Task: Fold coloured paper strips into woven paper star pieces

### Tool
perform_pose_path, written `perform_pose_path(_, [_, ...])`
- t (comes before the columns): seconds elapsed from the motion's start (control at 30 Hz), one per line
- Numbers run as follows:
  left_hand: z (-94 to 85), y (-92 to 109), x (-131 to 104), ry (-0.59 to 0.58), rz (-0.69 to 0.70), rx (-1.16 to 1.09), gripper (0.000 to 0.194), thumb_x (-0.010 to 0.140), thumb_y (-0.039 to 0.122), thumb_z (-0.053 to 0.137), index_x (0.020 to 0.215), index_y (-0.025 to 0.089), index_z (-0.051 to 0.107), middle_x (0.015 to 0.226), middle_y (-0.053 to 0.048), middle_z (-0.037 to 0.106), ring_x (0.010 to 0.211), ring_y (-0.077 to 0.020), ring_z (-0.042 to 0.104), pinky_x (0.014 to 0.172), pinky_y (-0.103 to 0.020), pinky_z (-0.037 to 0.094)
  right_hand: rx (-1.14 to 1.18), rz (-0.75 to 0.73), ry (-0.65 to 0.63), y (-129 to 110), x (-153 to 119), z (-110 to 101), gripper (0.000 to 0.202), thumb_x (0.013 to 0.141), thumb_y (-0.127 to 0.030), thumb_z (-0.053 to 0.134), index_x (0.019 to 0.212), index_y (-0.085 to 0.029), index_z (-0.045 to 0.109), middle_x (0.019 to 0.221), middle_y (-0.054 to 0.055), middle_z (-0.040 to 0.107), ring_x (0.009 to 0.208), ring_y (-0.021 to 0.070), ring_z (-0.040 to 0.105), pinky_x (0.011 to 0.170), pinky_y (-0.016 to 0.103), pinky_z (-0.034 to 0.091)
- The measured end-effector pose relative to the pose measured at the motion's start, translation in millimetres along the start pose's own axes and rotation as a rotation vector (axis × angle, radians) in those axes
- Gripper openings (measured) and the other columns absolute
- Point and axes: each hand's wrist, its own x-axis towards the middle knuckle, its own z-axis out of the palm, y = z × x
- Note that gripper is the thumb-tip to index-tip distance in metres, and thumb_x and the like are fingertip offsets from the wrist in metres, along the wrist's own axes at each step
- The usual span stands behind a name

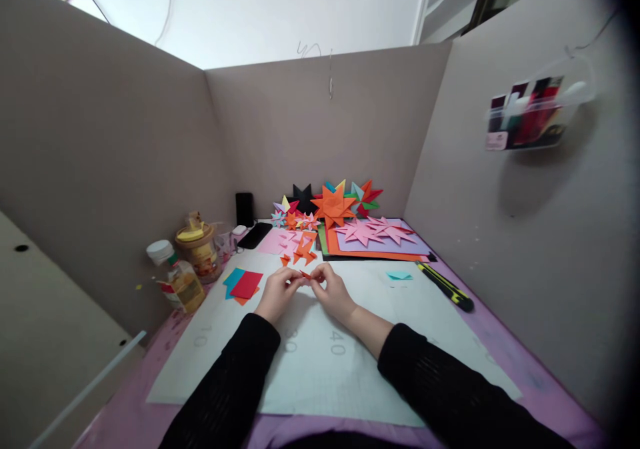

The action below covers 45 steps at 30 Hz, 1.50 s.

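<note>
Between my fingertips is a small folded piece of red paper [305, 275], held a little above the white sheet. My left hand [281, 291] pinches its left end. My right hand [332, 292] pinches the other end, and the fingers hide much of the paper. Just beyond the hands lie folded orange paper pieces [304, 252]. Left of my left hand, red, blue and orange paper squares [247, 284] overlap in a small stack. A folded turquoise paper piece [399, 275] rests off to the right of my right hand.
Paper stars [333, 206] stand against the back partition, with pink stars [361, 231] on stacked coloured sheets. A cutter knife [447, 287] lies at right. At left are a bottle [181, 279], a jar [201, 252] and a phone [255, 235]. Partitions enclose three sides.
</note>
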Motion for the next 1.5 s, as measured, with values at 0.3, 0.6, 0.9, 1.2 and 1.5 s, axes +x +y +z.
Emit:
perform_pose_path(0.3, [8.5, -9.6, -2.1, 0.024, 0.022, 0.237, 0.016, 0.077, 0.023, 0.05, 0.063, 0.02, 0.055, 0.067, -0.001, 0.053, 0.063, -0.0152, 0.048, 0.061, -0.025, 0.035, 0.1, 0.087, -0.04, -1.5, -2.4, 2.5, 0.012, 0.074, -0.02, 0.05, 0.084, -0.021, 0.045, 0.073, -0.002, 0.055, 0.065, 0.0128, 0.054, 0.061, 0.026, 0.044])
perform_pose_path(0.6, [7.4, -13.0, -0.6, 0.031, -0.132, 0.113, 0.018, 0.074, 0.031, 0.053, 0.063, 0.017, 0.054, 0.06, 0.001, 0.053, 0.057, -0.0126, 0.047, 0.057, -0.023, 0.034, 0.225, 0.236, 0.017, 3.6, 3.0, 6.1, 0.018, 0.072, -0.025, 0.055, 0.08, -0.022, 0.039, 0.062, -0.006, 0.049, 0.055, 0.0115, 0.05, 0.054, 0.024, 0.042])
perform_pose_path(0.9, [4.7, -22.8, 0.3, -0.001, -0.196, 0.155, 0.023, 0.074, 0.034, 0.05, 0.063, 0.015, 0.055, 0.056, 0.002, 0.051, 0.056, -0.0116, 0.045, 0.054, -0.021, 0.032, 0.259, 0.298, -0.041, 3.1, 1.5, 4.0, 0.021, 0.07, -0.026, 0.056, 0.083, -0.022, 0.04, 0.063, -0.005, 0.052, 0.056, 0.0125, 0.053, 0.055, 0.025, 0.043])
perform_pose_path(1.2, [0.9, -24.3, 3.0, -0.054, -0.252, 0.079, 0.026, 0.074, 0.038, 0.051, 0.063, 0.015, 0.052, 0.055, 0.003, 0.05, 0.053, -0.0107, 0.045, 0.052, -0.02, 0.032, 0.375, 0.318, -0.021, 4.7, 6.9, 9.3, 0.024, 0.066, -0.021, 0.058, 0.079, -0.022, 0.038, 0.059, -0.007, 0.048, 0.05, 0.009, 0.047, 0.049, 0.02, 0.038])
perform_pose_path(1.5, [-6.5, -23.1, 5.7, 0.053, -0.244, 0.058, 0.027, 0.074, 0.041, 0.05, 0.066, 0.015, 0.054, 0.056, 0.003, 0.052, 0.052, -0.0101, 0.045, 0.053, -0.021, 0.034, 0.446, 0.374, 0.032, 7.6, 9.4, 6.6, 0.027, 0.065, -0.021, 0.061, 0.077, -0.022, 0.037, 0.055, -0.009, 0.047, 0.046, 0.0083, 0.046, 0.047, 0.02, 0.037])
